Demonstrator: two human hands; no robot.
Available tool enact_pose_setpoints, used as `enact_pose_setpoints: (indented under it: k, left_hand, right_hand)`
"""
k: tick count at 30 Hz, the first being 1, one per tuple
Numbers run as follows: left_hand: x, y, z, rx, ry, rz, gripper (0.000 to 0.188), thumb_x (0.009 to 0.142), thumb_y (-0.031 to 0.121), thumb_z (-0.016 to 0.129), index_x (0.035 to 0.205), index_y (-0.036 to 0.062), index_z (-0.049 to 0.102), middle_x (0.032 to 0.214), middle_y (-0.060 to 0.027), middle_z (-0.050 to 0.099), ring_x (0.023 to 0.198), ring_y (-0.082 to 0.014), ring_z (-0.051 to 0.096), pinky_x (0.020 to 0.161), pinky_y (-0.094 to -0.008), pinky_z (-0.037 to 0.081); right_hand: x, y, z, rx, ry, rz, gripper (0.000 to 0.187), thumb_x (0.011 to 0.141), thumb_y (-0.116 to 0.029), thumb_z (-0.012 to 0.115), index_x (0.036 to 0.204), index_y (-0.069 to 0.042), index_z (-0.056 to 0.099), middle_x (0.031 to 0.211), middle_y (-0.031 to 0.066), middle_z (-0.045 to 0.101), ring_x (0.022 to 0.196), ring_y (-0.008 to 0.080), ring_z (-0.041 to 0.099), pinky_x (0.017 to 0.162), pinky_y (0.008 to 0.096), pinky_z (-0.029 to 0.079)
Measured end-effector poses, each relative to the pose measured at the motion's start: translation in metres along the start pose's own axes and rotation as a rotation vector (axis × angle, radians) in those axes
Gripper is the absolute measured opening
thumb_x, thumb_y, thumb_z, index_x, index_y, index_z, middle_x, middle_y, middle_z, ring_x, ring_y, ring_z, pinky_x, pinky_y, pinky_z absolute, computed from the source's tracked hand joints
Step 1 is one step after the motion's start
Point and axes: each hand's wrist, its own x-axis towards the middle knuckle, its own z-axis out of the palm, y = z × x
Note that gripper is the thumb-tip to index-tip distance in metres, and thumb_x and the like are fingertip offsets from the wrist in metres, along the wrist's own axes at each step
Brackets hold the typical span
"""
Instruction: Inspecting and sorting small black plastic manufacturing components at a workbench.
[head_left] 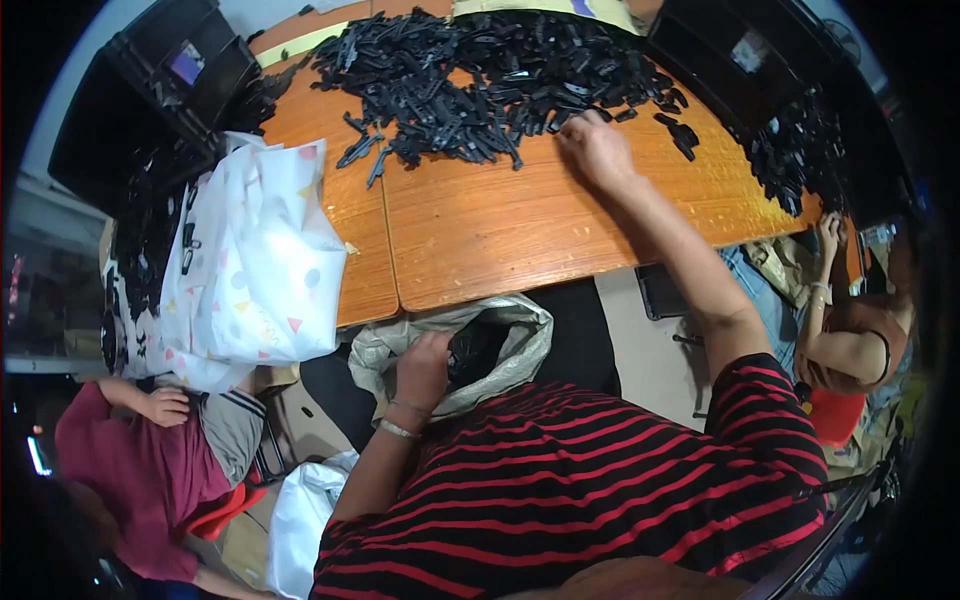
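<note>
The right hand (597, 148) is stretched far forward, toward 12 o'clock, and it rests on the near edge of the pile of black plastic parts (480, 75) that covers the far side of the wooden bench (520, 235). Its fingers lie bent over some parts at the rim of the pile; I cannot tell if they are closed on one piece or only touching them. The pile spreads mostly from 10 o'clock to 2 o'clock across the bench, so its long axis runs left to right, across the direction of the arm. The single parts are long and thin and point in many directions.

The left hand (425, 368) is close to the body, at about 6 o'clock from the pile, below the bench edge. It is put into the mouth of a grey plastic bag (520, 335) with dark parts inside; the fingers are hidden, so their state is not visible. The two hands are well apart. The right hand is clearly the nearer one to the pile. A white patterned bag (255, 270) hangs at 9 o'clock.
</note>
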Motion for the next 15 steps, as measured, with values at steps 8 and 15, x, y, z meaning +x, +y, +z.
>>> enact_pose_setpoints:
  k: [8, 15]
  left_hand:
    - [0.056, 0.047, -0.078, -0.009, 0.404, 0.355, 0.014, 0.081, 0.01, 0.066, 0.093, 0.0027, 0.066, 0.079, -0.0134, 0.063, 0.071, -0.0336, 0.062, 0.065, -0.0392, 0.051]
    - [0.191, -0.016, -0.125, 0.24, 0.837, 0.133, 0.026, 0.079, 0.007, 0.068, 0.103, 0.0007, 0.062, 0.098, -0.0184, 0.06, 0.094, -0.0346, 0.056, 0.084, -0.0418, 0.045]
  right_hand:
    - [0.028, 0.022, -0.001, -0.216, -0.024, -0.173, 0.021, 0.077, -0.008, 0.067, 0.097, -0.003, 0.06, 0.101, 0.0152, 0.057, 0.09, 0.0374, 0.059, 0.075, 0.0449, 0.05]
    - [0.007, -0.013, -0.013, 0.011, -0.221, -0.208, 0.029, 0.077, -0.013, 0.071, 0.097, -0.001, 0.056, 0.087, 0.0177, 0.065, 0.084, 0.0355, 0.063, 0.073, 0.0419, 0.05]
